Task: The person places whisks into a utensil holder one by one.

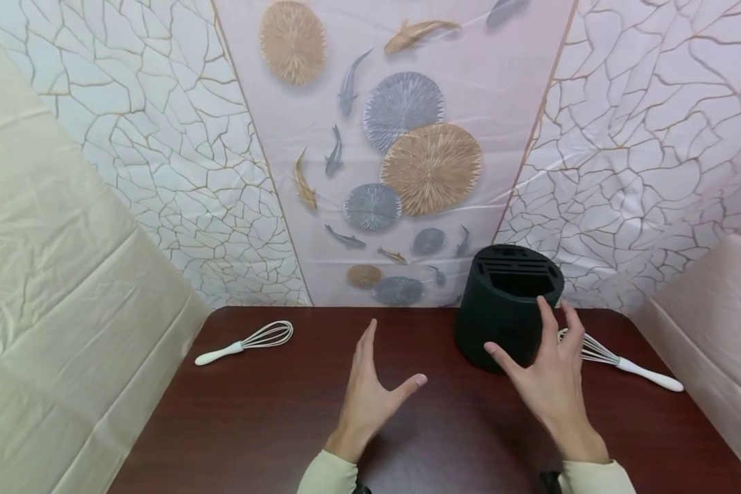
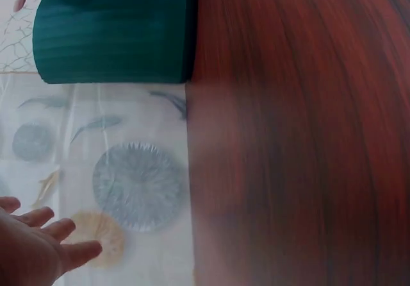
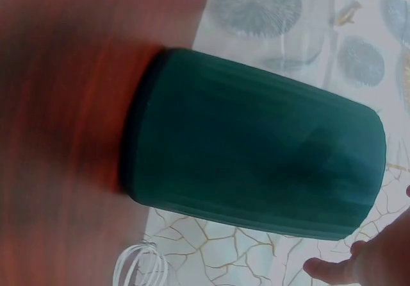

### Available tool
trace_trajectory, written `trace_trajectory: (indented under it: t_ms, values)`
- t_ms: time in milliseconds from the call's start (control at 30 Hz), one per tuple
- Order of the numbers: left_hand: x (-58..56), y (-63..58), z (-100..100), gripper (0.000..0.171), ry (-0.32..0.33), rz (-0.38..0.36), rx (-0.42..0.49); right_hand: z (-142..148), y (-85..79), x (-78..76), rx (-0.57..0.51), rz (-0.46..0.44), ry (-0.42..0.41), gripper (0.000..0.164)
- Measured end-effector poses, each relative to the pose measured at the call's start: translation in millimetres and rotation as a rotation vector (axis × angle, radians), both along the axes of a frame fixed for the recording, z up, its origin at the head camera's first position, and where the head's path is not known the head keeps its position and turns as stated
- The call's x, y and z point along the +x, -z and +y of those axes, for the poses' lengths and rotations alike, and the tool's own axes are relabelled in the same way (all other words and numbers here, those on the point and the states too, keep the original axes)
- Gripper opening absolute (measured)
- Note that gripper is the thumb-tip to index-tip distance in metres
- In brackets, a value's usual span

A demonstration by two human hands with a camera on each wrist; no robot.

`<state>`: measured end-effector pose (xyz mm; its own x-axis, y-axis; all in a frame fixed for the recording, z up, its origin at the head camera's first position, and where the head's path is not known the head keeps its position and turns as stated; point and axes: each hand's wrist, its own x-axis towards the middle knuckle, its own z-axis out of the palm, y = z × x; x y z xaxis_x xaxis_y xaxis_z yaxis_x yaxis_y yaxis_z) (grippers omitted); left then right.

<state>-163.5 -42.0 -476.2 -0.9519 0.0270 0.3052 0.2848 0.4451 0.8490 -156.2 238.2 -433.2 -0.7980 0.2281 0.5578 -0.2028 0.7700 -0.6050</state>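
Note:
A dark green utensil holder with a slotted top stands upright toward the back right of the table. My right hand is in front of it, thumb and fingers spread and holding nothing; whether a fingertip touches the holder I cannot tell. In the right wrist view the green holder fills the middle, with part of the right hand at the lower right corner. My left hand hovers over the middle of the table, thumb apart from straight fingers, holding nothing.
A white-handled whisk lies at the table's back left. Another whisk lies to the right of the holder, partly behind my right hand. The dark red-brown table ends at a patterned cloth backdrop, with beige cloth along the left.

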Motion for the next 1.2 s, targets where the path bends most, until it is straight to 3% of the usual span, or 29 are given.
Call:
trace_trajectory:
  t_ms: [333,600,800,1033,1200]
  values:
    - [-2.2,14.9,23,0.117,0.056,-0.065,0.145,27,-13.1,-14.9,-0.054,-0.075,-0.108,0.107]
    - [-15.0,20.1,33,0.116,0.095,-0.077,0.289,50,-32.9,-32.4,-0.040,-0.137,-0.182,0.104]
    - [-23.7,23.6,48,0.113,0.137,-0.105,0.383,68,-37.3,-50.1,-0.022,-0.207,-0.248,0.101]
    - [-37.5,26.2,68,0.109,0.187,-0.173,0.372,89,-37.3,-72.0,0.069,-0.296,-0.281,0.099]
    - [-48.3,29.3,78,0.108,0.219,-0.230,0.353,97,-37.5,-82.4,0.063,-0.353,-0.350,0.091]
